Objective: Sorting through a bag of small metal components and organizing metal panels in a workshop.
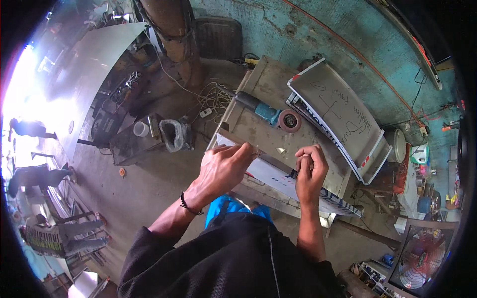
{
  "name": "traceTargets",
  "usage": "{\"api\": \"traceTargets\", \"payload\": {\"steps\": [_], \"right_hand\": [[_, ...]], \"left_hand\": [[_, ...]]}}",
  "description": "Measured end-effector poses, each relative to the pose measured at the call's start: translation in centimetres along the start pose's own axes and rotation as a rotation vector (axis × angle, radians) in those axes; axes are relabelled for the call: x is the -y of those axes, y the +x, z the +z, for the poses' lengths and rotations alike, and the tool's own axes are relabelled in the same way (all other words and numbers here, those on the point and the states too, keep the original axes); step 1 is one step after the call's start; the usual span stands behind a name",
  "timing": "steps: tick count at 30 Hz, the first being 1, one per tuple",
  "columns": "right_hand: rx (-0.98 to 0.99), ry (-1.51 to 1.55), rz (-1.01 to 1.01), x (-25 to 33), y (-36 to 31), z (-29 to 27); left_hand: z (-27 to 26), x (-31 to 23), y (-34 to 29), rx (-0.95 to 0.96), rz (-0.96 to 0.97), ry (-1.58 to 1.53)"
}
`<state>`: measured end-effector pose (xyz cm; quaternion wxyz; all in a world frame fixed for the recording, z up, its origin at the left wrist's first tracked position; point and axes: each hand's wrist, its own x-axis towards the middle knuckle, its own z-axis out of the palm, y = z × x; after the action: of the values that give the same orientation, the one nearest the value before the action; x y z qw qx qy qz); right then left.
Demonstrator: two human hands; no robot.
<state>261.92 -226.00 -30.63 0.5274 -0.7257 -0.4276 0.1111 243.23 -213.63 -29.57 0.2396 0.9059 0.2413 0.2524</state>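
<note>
A long bent sheet-metal panel, covered with white printed film, stands along the near edge of the worktable in front of me. My left hand is over its left end, thumb and fingers pinched together at the top edge; whatever is between them is too small to tell. To the right, my right hand is held above the panel with its fingers curled in against the thumb. What it holds, if anything, is hidden. A small pale triangular scrap lies on the tabletop between the hands.
Beyond my hands an angle grinder rests on the worktable. A second bent metal panel with handwriting lies at the right. Coiled cable, a bagged bin and a fan stand around. People are at far left.
</note>
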Motion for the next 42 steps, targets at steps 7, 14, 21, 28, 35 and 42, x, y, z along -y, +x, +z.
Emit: {"api": "traceTargets", "payload": {"steps": [7, 14, 21, 28, 35, 42], "right_hand": [[0.022, -0.019, -0.021, 0.2, 0.3, -0.2], [0.114, 0.386, 0.251, 1.2, 0.6, -0.3], [0.291, 0.571, 0.505, 2.8, 1.6, 0.2], [0.327, -0.066, -0.042, 3.3, 2.7, 1.2], [0.61, -0.069, 0.023, 4.0, 4.0, 1.9], [0.712, -0.361, -0.437, 2.5, 5.2, 1.2]], "left_hand": [[0.6, 0.0, -0.3, -0.197, -0.11, -0.078], [2.0, 2.2, 3.1, -0.372, -0.134, -0.105], [3.7, 2.1, 4.3, -0.365, -0.045, 0.068], [3.7, 2.4, 4.1, -0.313, -0.015, 0.094], [3.6, 2.8, 3.4, -0.282, -0.002, 0.065], [4.0, 2.7, 3.6, -0.299, -0.001, 0.069]]}}
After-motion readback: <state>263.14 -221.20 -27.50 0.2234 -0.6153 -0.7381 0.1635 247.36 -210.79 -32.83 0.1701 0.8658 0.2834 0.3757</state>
